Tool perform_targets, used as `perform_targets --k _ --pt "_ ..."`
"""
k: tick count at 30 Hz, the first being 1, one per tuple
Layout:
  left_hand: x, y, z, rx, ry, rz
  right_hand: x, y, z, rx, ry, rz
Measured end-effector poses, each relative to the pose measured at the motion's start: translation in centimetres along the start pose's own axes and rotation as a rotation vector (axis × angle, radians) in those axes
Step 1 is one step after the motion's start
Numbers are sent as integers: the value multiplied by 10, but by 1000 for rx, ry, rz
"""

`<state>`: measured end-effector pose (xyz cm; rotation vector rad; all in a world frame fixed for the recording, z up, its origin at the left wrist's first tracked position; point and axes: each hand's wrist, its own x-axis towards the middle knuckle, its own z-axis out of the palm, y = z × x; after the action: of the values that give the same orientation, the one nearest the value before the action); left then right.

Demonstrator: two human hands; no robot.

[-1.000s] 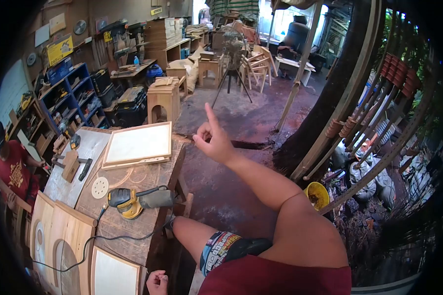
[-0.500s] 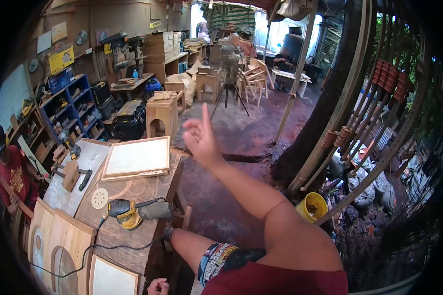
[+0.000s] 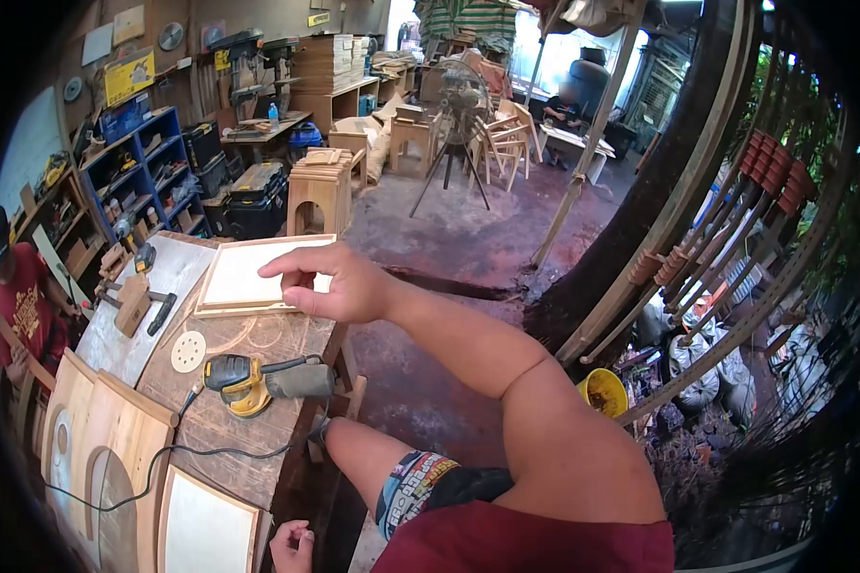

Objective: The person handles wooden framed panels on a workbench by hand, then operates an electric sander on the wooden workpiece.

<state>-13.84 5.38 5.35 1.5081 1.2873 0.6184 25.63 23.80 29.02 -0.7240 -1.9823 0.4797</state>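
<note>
My right hand (image 3: pixel 330 282) reaches over the near edge of a framed white panel (image 3: pixel 234 272) on the worktable (image 3: pixel 248 334). Its fingers are bent and apart from the thumb, with nothing between them; whether it touches the panel I cannot tell. My left hand (image 3: pixel 292 548) is low at the bottom of the view, fingers curled, beside a second framed white panel (image 3: pixel 210 525). Between the hands, a yellow and black orbital sander (image 3: pixel 239 382) with a dust bag rests on the table. A round perforated sanding disc (image 3: pixel 188 351) lies to its left.
A black cord (image 3: pixel 210 450) crosses the arched wooden boards (image 3: pixel 134 415) at the left. A clamp on a wood block (image 3: pixel 134 306) stands beyond. A person in a red shirt (image 3: pixel 24 301) is at far left; another person (image 3: pixel 564 113) sits at the back. A fan (image 3: pixel 456 105) stands ahead.
My right hand has swung down and left, from raised with the index finger pointing up to over the panel with fingers bent. The view has shifted slightly.
</note>
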Motion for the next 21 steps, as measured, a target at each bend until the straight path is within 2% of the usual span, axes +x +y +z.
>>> perform_targets --k 6,14,21 --pt "-1 3 -5 -13 0 43 2 -2 -6 -7 21 -24" --pt "-1 5 -6 19 4 47 -12 3 -10 38 109 54" --pt "1 5 -5 9 7 81 -19 14 -14 32 151 10"
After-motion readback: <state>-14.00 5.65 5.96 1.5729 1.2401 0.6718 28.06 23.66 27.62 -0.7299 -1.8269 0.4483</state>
